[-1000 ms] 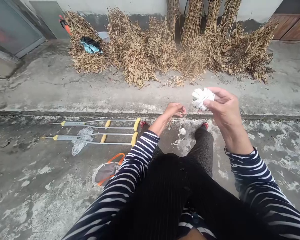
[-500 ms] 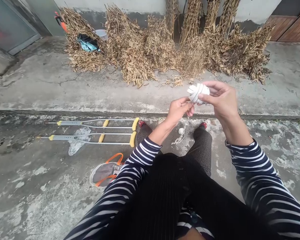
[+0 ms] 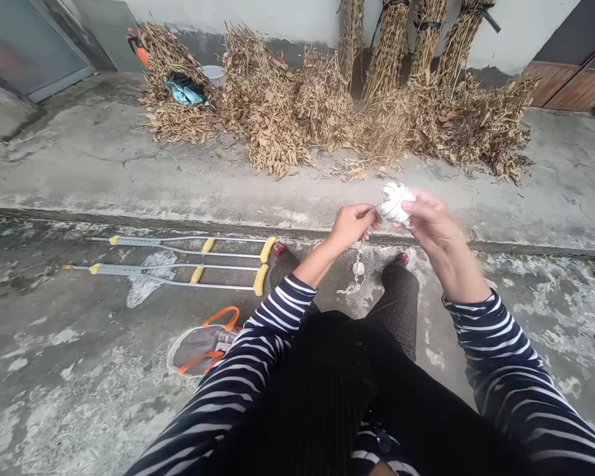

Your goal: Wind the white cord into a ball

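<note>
A: What has just changed at the center of the frame?

B: A person's left hand (image 3: pixel 353 225), apart from the white bundle (image 3: pixel 395 202) a second ago, now meets its left edge. That appears to put both hands on one piece of work, with the cord handled between them.

A: And the fingers?

B: The right hand (image 3: pixel 434 221), slightly blurred, grips the white bundle from its right side, thumb toward the viewer. The left fingertips pinch together on what looks like a strand (image 3: pixel 360 250); the exact hold is too small to confirm. The white bundle hangs in the air, just right of center, in front of the step.

A: The count?

B: One white bundle above, one small white ball (image 3: pixel 358 268) on the ground below it, loose cord beside it. Two red shoes (image 3: pixel 402 258) flank the ball. Two crutches (image 3: pixel 129 270) lie side by side at center left, four yellow pads between them, one clear plastic bag (image 3: pixel 139 291) at the nearer one. One bag with orange handles (image 3: pixel 186 344) sits at lower left.

A: And along the wall?

B: Four upright stalk bundles (image 3: pixel 389 43) stand at upper right of center; the dried heaps (image 3: pixel 277 125) merge too closely to count.
</note>
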Demonstrator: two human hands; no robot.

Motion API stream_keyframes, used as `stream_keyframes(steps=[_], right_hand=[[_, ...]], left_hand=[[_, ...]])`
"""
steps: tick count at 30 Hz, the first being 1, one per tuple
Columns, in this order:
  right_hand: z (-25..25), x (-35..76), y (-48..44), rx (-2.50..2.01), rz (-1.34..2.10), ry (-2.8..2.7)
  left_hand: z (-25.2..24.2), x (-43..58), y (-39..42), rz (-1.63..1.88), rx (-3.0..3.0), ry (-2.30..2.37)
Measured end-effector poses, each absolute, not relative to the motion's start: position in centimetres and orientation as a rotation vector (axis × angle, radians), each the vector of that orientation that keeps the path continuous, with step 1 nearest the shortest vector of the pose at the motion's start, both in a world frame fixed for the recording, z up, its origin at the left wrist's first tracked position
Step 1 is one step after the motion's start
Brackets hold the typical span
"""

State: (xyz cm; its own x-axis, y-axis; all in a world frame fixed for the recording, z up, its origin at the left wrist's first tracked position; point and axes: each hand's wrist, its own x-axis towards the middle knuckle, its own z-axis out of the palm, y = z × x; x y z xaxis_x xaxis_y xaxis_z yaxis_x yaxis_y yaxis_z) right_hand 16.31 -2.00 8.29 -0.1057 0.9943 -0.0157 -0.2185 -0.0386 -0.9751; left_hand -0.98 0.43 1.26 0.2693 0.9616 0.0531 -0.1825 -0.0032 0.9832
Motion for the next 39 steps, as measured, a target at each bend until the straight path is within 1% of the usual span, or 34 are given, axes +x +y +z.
stream_keyframes(steps=[7,13,16,22,26,30,36,39], right_hand=[[8.5,16.8,-2.0,-1.025,1.222,-1.201],[9.0,18.5,-0.9,-1.072,1.134,-1.171],[9.8,18.6,-1.0,-1.078,1.084,-1.201],[10.3,17.7,-0.8,-1.060,0.923,-1.253],[9.7,17.6,-0.3,-1.024,0.896,-1.331],[9.8,17.3,-0.6,-0.898,0.846,-1.467],[10.1,16.3,-1.6,-0.804,0.868,-1.729],[9.0,16.0,-1.4,-0.837,0.873,-1.777]], left_hand=[[-1.3,-0.3,0.9,1.123,1.074,0.796],[-4.5,-0.1,1.5,1.013,1.164,0.744],[-5.1,-0.3,1.6,0.987,1.196,0.761],[-3.2,-0.4,-0.9,0.851,1.180,0.644],[-1.8,-0.9,-2.6,0.669,0.951,0.410],[-1.7,-1.3,-2.6,0.478,0.792,0.275],[-0.4,-1.2,-3.5,0.258,0.853,0.147],[0.7,-1.2,-4.2,0.248,0.870,0.145]])
